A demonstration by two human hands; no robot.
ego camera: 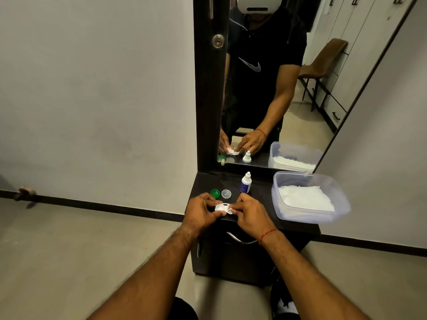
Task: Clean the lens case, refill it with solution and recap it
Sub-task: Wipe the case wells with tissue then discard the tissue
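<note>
1. Left hand, just below frame centre: fingers curled in, pinching the left end of the lens case.
2. Case sits between both hands, just above the dark cabinet top; both caps are off.
3. Right hand grips the case's right end, fingers bent.
4. Behind them, left to right: green cap, clear cap, solution bottle, tub of tissues.

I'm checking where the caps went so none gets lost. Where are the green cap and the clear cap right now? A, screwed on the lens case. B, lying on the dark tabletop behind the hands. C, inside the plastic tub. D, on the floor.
B: the green cap and the clear cap lie side by side on the tabletop, beyond the lens case that both hands hold.
</note>
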